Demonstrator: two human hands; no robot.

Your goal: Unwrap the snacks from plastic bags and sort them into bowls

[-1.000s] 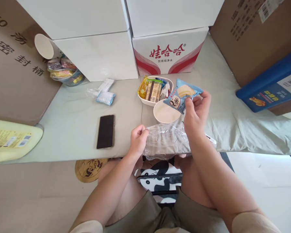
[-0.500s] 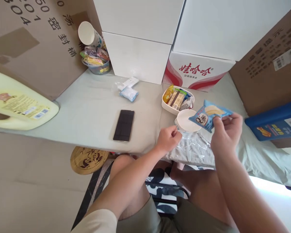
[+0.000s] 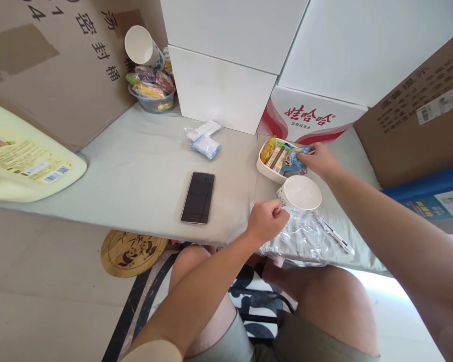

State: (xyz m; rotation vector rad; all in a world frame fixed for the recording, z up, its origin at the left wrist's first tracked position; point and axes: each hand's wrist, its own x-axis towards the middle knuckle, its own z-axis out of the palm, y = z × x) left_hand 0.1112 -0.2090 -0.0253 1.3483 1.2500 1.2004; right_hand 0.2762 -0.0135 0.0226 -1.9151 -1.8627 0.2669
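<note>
My right hand point(image 3: 320, 160) pinches a blue snack packet point(image 3: 296, 160) by its edge, over the right end of a white oval container point(image 3: 270, 174). Inside that container are a yellow packet point(image 3: 268, 150) and a bar-shaped snack in clear wrapping point(image 3: 277, 158). My left hand point(image 3: 267, 219) is closed in a fist, with nothing seen in it. It is just left of a white paper cup point(image 3: 300, 192) and at the edge of a crinkled clear plastic bag point(image 3: 300, 234). A white pen-like stick point(image 3: 335, 234) lies right of the bag.
A black phone point(image 3: 198, 197) lies left of my fist, with small white-blue packets point(image 3: 206, 145) behind it. At the back left stands a bowl of wrapped snacks point(image 3: 154, 102) with a paper cup point(image 3: 141, 46). A yellow jug point(image 3: 30, 156) and boxes point(image 3: 313, 118) border the table.
My right hand has moved forward and left, carrying the blue snack packet from beside the paper cup to the white container. My left fist stays by the cup. The stick is now uncovered.
</note>
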